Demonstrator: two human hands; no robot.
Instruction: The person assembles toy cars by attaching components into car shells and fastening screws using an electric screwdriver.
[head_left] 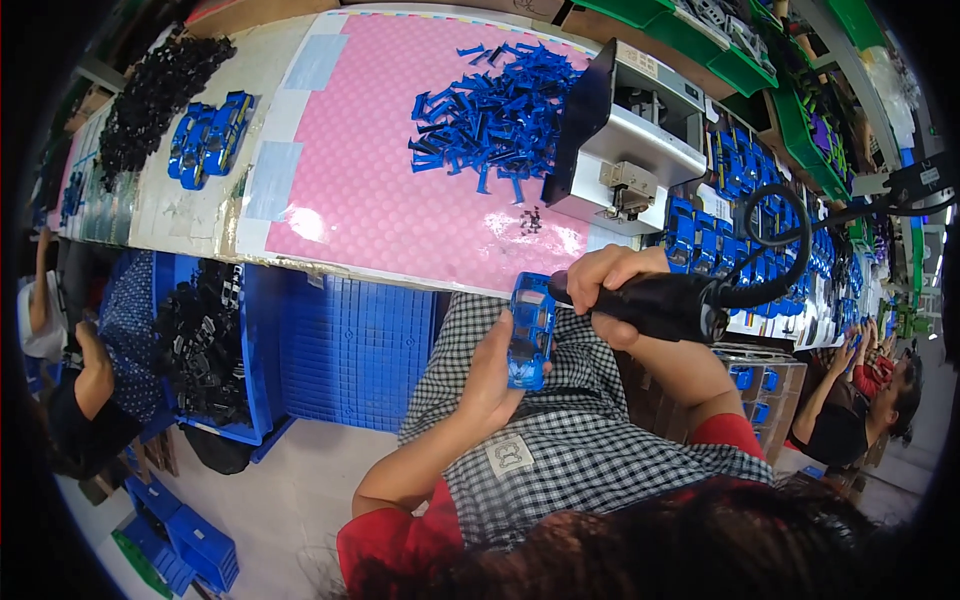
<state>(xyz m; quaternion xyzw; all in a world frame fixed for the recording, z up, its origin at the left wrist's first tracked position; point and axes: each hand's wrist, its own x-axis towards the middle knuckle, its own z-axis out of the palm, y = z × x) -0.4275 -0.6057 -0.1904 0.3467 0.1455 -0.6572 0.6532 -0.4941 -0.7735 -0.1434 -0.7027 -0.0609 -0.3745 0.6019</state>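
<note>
My left hand (490, 372) is closed around a blue toy car body (531, 332) with clear window openings, held at the table's near edge above my lap. Wrapped in my right hand (612, 290) is a black electric screwdriver (665, 306), lying almost level. Its front end points left and meets the upper right part of the car body; the bit itself is hard to make out. A black cable (785, 290) runs from the tool's back end. On the pink mat (370, 150) beyond lie a few tiny dark pieces (531, 221), perhaps screws.
A heap of blue plastic parts (490, 110) lies beside a metal machine (635, 140). Several blue car bodies (735, 240) stand at right, others (210, 138) at left near black parts (160, 95). A blue crate (250, 350) holds black pieces. Co-workers (870, 400) sit at both sides.
</note>
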